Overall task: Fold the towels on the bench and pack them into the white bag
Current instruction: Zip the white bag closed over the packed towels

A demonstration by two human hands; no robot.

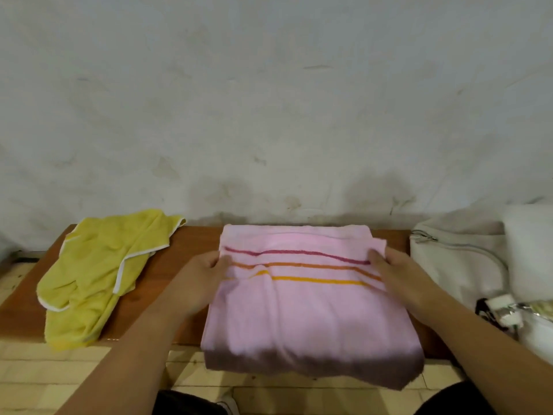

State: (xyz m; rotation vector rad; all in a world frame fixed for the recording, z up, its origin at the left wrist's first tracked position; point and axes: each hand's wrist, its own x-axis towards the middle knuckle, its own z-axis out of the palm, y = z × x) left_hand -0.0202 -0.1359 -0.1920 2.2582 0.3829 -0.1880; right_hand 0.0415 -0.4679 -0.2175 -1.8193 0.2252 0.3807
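Note:
A pink towel (302, 310) with three coloured stripes lies part-folded across the middle of the brown wooden bench (179, 253); its near end hangs over the bench's front edge. My left hand (203, 274) pinches the towel's left edge by the stripes. My right hand (401, 274) pinches its right edge at the same height. A crumpled yellow towel (98, 271) with white trim lies unfolded on the bench's left end. The white bag (457, 259), with a grey zipper, sits at the bench's right end, just right of my right hand.
A stained pale wall rises directly behind the bench. A white pillow-like bundle (529, 250) and a clear packet with small items (514, 313) sit at the far right. Light tiled floor (74, 372) lies below the bench front.

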